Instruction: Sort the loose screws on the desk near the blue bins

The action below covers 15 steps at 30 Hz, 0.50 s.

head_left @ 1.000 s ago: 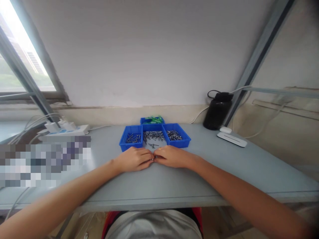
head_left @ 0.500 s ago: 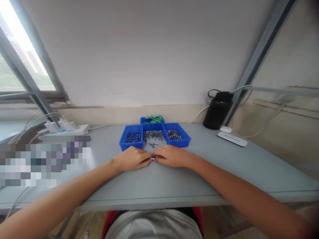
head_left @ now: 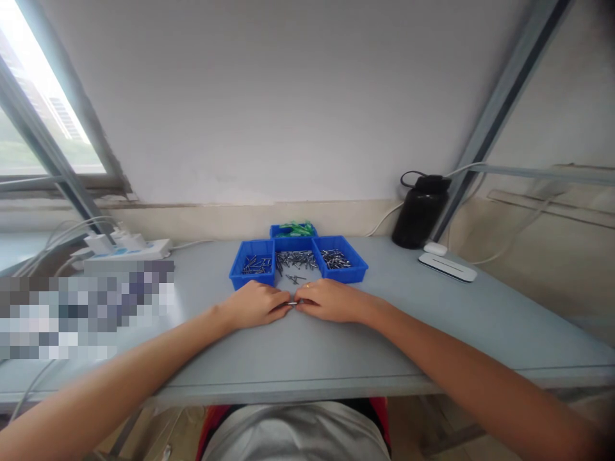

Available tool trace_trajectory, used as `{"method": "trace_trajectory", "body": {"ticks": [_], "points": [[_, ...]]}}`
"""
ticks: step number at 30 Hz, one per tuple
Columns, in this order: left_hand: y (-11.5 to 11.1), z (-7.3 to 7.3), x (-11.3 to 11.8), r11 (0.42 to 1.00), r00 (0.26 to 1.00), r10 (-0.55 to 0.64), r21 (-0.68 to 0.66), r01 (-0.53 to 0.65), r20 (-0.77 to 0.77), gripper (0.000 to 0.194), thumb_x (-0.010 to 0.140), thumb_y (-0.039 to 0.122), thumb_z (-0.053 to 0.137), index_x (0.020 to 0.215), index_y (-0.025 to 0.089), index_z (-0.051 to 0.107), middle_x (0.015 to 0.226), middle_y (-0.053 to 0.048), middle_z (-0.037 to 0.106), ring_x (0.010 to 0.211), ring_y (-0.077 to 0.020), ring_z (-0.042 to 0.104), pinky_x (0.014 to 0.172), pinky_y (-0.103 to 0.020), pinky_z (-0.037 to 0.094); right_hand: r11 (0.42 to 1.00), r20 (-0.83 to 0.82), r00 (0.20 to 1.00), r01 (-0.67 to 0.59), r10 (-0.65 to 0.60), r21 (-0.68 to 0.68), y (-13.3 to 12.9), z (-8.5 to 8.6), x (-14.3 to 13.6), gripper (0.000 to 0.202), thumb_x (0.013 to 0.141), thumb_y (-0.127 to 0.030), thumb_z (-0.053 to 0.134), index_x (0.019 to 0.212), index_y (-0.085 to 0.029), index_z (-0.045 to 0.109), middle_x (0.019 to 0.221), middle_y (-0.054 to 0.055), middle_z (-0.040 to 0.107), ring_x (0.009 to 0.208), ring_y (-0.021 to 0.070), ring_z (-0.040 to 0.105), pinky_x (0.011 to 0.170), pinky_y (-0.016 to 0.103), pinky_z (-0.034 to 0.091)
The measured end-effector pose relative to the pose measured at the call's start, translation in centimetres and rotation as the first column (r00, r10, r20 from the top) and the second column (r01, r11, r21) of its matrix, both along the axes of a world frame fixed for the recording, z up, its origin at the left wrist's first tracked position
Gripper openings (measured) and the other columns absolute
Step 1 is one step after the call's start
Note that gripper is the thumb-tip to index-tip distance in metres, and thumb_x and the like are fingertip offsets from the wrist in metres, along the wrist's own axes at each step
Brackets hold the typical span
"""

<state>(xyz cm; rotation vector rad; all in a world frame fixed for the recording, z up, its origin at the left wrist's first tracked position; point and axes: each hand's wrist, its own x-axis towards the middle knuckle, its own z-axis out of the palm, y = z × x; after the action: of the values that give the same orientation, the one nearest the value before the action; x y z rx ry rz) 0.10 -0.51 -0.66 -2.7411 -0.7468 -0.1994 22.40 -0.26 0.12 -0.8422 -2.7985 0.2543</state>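
My left hand [head_left: 259, 303] and my right hand [head_left: 327, 299] meet just above the table, fingertips almost touching. Between them they pinch a thin, shiny metal rod-like piece [head_left: 293, 303] lying sideways; its ends are hidden by the fingers. Beyond the hands, a few similar slim metal pieces [head_left: 295, 279] rest on the tabletop. A left blue bin [head_left: 236, 269] and a right blue bin [head_left: 353, 275] each hold more slim metal parts, too small to name exactly. Another heap of metal parts [head_left: 296, 259] lies between those bins, in front of a blue wall.
At the back, a blue bin [head_left: 273, 232] contains green items [head_left: 296, 228]. A black bottle [head_left: 417, 214] stands back right, near a white flat device [head_left: 448, 267] and a small white case [head_left: 435, 249]. A power strip [head_left: 129, 248] with plugs and cables lies on the left, beside a pixelated patch.
Both hands keep their pinch on the metal piece, which has turned or shifted slightly between the fingertips. The bins and other objects have stayed where they were.
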Motion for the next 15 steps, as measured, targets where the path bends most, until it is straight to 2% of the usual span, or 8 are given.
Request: {"method": "trace_trajectory", "body": {"ticks": [15], "points": [[-0.01, 0.01, -0.03, 1.0, 1.0, 0.011, -0.029, -0.011, -0.007, 0.028, 0.098, 0.034, 0.039, 0.09, 0.017, 0.06, 0.073, -0.001, 0.067, 0.065, -0.0145, 0.063, 0.057, -0.024, 0.041, 0.999, -0.017, 1.0, -0.011, 0.011, 0.032, 0.06, -0.38, 0.02, 0.016, 0.092, -0.022, 0.05, 0.09, -0.018, 0.065, 0.086, 0.005, 0.068, 0.078, 0.0173, 0.061, 0.068, 0.028, 0.043]]}}
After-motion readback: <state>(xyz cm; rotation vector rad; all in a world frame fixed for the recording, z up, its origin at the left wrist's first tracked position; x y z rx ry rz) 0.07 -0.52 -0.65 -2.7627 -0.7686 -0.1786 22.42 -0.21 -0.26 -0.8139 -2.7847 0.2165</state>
